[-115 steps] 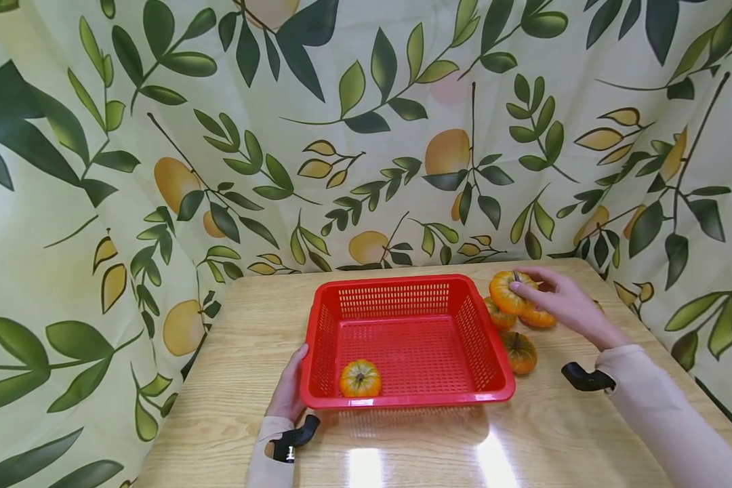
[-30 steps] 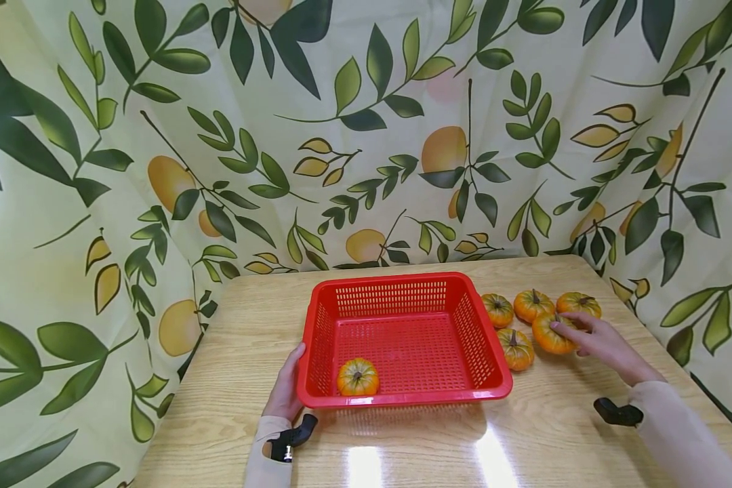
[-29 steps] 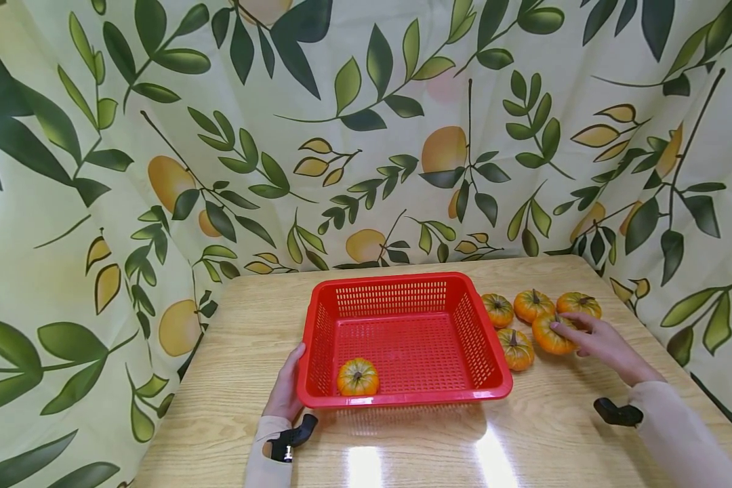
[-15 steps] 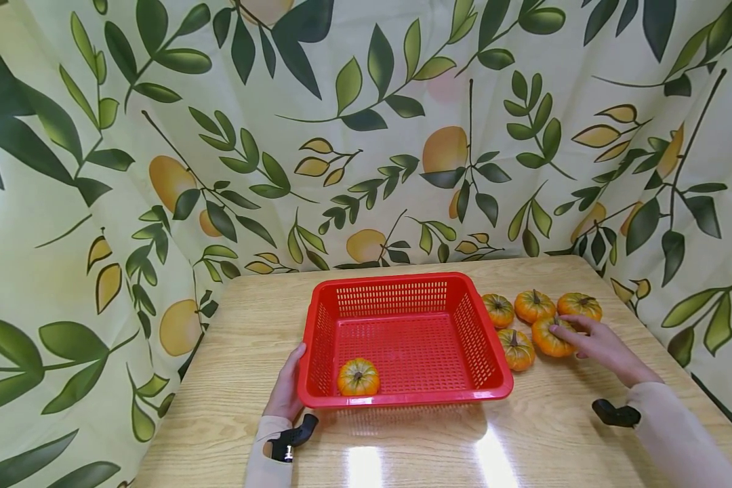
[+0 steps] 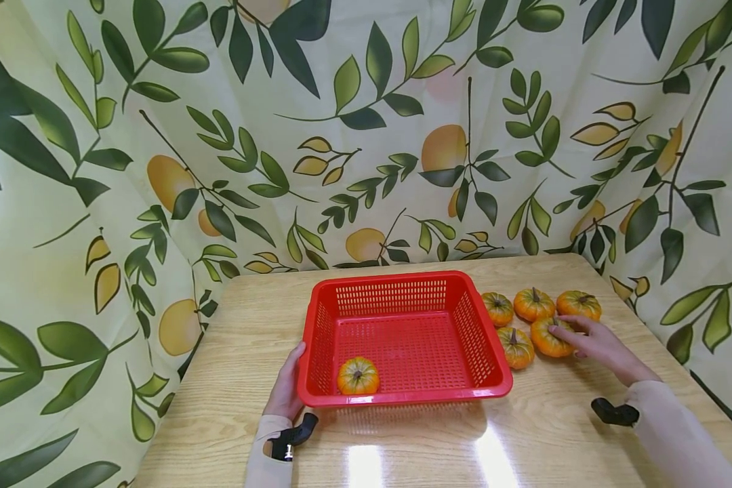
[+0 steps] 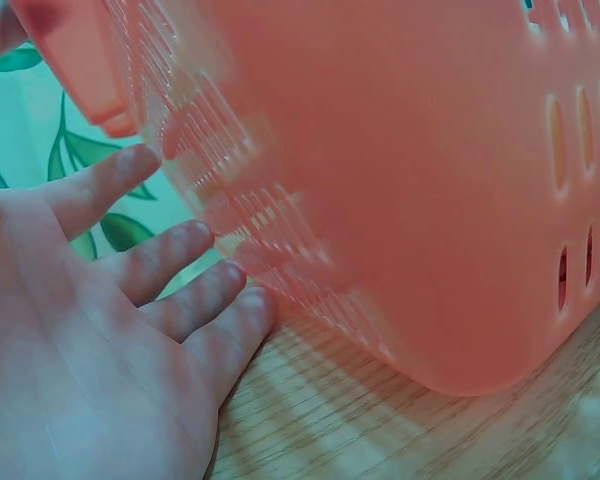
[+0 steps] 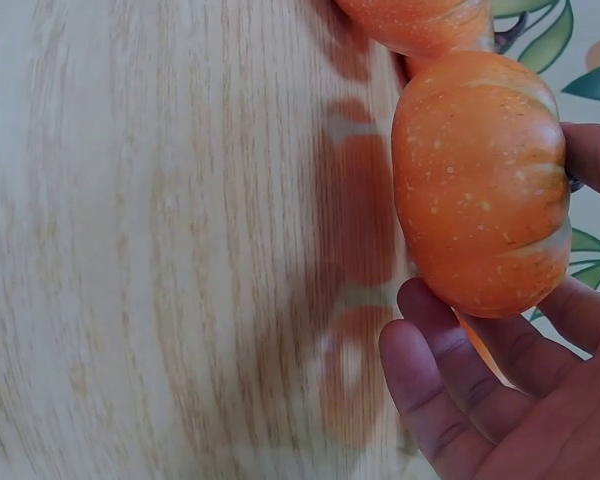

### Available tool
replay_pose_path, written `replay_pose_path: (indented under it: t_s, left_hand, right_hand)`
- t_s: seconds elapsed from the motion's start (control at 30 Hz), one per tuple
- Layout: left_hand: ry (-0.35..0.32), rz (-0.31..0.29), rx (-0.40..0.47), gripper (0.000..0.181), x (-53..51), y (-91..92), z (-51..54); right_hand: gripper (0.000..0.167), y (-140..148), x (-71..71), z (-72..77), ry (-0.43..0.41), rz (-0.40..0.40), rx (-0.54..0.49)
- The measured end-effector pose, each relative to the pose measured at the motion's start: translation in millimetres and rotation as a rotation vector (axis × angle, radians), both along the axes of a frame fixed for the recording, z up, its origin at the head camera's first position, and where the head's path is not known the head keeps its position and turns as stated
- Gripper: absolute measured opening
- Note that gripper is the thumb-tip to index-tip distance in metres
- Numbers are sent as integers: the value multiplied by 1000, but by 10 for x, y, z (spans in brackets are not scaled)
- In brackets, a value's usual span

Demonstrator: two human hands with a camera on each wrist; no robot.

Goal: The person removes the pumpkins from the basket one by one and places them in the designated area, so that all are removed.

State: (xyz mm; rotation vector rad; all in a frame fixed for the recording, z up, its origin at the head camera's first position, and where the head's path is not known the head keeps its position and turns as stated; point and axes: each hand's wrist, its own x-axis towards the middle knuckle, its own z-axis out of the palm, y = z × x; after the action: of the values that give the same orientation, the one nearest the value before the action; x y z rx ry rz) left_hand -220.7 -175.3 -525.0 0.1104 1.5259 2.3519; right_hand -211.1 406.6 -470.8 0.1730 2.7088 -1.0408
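Note:
A red plastic basket point(image 5: 402, 352) stands on the table, with one small orange pumpkin point(image 5: 358, 377) in its near left corner. My left hand point(image 5: 287, 386) is at the basket's left side. In the left wrist view, its nearly straight fingers point(image 6: 195, 240) touch the slotted wall. To the right of the basket, my right hand point(image 5: 598, 346) holds another small pumpkin point(image 5: 551, 337), thumb by the stem and fingers at its side. The right wrist view shows this pumpkin point(image 7: 480, 190) close up, very near the tabletop; whether it touches the wood I cannot tell.
Several more pumpkins lie close by: one point(image 5: 497, 310) and another point(image 5: 515, 348) against the basket's right side, one point(image 5: 533, 305) behind the held pumpkin and one point(image 5: 579, 305) at the far right. Patterned leaf cloth point(image 5: 378, 169) hangs behind the wooden table point(image 5: 238, 379).
Since the oldest frame, my right hand has moved right and nearer, from a pumpkin raised above the group to one low among them. Over the last second it shifts only slightly. My left hand stays put.

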Motion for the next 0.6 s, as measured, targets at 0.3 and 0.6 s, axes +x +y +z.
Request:
replay_pose_path:
  t_s: [0.3, 0.6]
  left_hand:
    - [-11, 15, -7, 62, -8, -5, -13]
    - [-36, 50, -7, 62, -19, 11, -23]
  right_hand:
    - [86, 18, -16, -44, -8, -4, -1]
    - [86, 31, -16, -86, -1, -2, -21]
